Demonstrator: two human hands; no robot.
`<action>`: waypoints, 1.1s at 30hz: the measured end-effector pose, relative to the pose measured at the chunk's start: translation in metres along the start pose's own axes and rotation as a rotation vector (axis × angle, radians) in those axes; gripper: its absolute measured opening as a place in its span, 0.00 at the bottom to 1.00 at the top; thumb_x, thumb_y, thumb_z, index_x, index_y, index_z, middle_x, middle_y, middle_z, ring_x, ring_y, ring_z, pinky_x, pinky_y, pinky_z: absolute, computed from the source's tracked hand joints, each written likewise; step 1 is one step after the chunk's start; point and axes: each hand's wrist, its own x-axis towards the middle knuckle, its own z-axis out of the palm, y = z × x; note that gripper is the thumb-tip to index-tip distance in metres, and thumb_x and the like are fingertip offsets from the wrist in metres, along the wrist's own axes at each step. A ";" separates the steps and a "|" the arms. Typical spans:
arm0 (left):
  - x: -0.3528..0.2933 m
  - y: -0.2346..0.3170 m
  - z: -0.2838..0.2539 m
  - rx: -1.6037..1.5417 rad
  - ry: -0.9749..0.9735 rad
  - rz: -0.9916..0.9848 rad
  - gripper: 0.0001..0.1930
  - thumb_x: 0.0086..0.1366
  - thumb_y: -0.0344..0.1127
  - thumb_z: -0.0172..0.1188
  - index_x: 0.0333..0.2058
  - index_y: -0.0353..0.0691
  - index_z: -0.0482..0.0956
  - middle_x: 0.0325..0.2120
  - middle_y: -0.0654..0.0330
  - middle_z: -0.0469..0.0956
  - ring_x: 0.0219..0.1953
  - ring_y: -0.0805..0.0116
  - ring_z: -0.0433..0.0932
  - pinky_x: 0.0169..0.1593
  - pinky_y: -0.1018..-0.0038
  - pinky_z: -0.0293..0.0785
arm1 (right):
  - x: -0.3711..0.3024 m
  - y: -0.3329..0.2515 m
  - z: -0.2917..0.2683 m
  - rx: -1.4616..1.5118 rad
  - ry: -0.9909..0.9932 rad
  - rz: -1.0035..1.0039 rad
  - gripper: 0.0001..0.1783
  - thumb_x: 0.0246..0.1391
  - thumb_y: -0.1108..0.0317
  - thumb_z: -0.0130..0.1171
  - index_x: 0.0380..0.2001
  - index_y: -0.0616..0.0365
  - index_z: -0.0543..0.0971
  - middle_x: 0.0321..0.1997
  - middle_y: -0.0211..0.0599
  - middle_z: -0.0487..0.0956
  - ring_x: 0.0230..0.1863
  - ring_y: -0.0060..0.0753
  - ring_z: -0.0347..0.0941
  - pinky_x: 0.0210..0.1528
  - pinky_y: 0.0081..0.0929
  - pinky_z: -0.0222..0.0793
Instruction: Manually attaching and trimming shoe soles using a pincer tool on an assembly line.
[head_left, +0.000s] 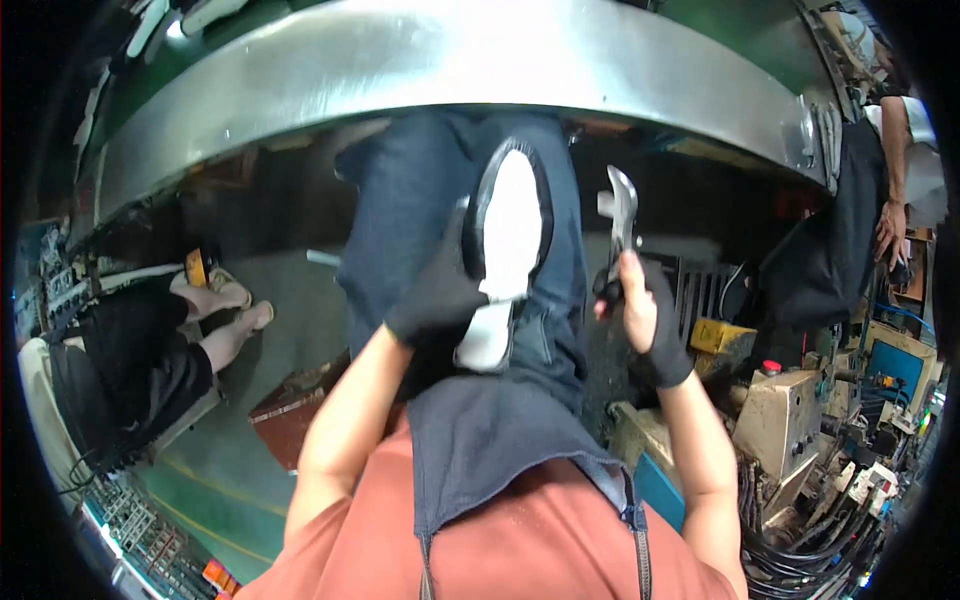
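A shoe upper on a last [513, 225] rests sole-side up over my thighs, toe pointing away from me. Its bottom is white, with a black edge folded around the forepart, and a pale grey heel end lies nearest my body. My left hand [440, 295], in a dark glove, grips the shoe from its left side; some of its fingers are hidden beneath. To the right of the shoe, my right hand [650, 320] is closed around the handles of metal lasting pincers [622, 205]. Their curved head points up and stands apart from the shoe. This hand's glove leaves the thumb bare.
A curved metal bench edge [420, 70] runs across in front of me. Below left is a reddish-brown box [300, 410]. On the right stand a machine housing with a red button [775, 420] and many cables. A seated person [140, 350] is at left; another person's arm [893, 180] shows at right.
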 end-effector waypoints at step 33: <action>0.456 0.068 -0.353 0.735 0.420 0.205 0.40 0.47 0.41 0.75 0.58 0.36 0.69 0.51 0.45 0.75 0.53 0.51 0.75 0.57 0.62 0.71 | 0.150 0.023 0.065 -0.107 0.003 0.068 0.30 0.68 0.49 0.44 0.26 0.63 0.82 0.16 0.40 0.79 0.19 0.35 0.77 0.29 0.34 0.72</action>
